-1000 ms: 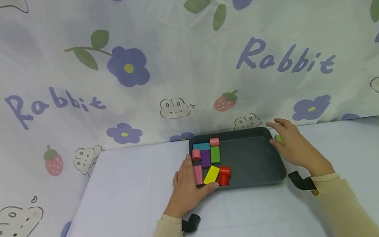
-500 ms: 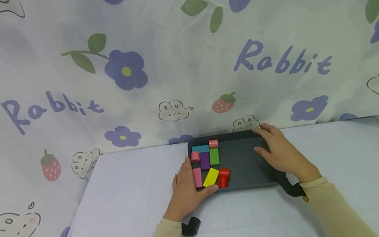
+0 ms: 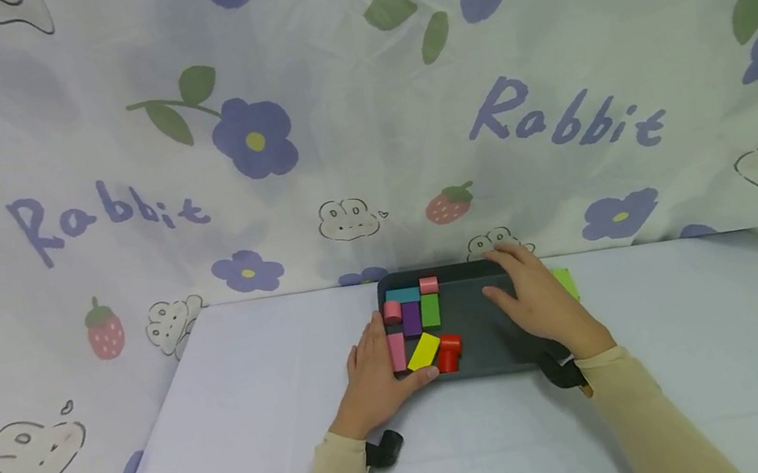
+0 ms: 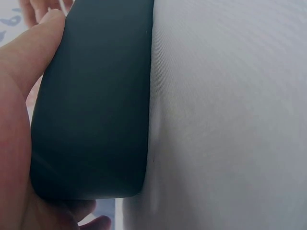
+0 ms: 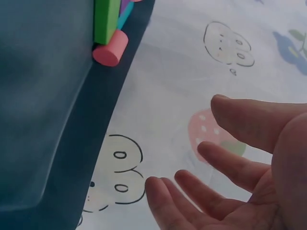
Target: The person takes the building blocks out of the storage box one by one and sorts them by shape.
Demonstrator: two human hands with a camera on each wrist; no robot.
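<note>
A dark grey tray holds several coloured blocks grouped in its left part. My left hand rests at its front left corner, fingers straight along the left side and thumb along the front rim. In the left wrist view that thumb lies by the top of the tray wall. Over the tray's right part is my right hand, thumb and fingers spread with nothing between them. The right wrist view shows its relaxed fingers apart from the tray's far rim.
Among the blocks are a yellow block, a red cylinder, a green block, a purple block and a pink cylinder. A lime-green thing lies right of the tray. Behind stands a flowered cloth.
My right hand has moved left, from the tray's right edge to over its right part. The lime-green thing, covered half a second ago, shows again. My left hand has stayed in place.
</note>
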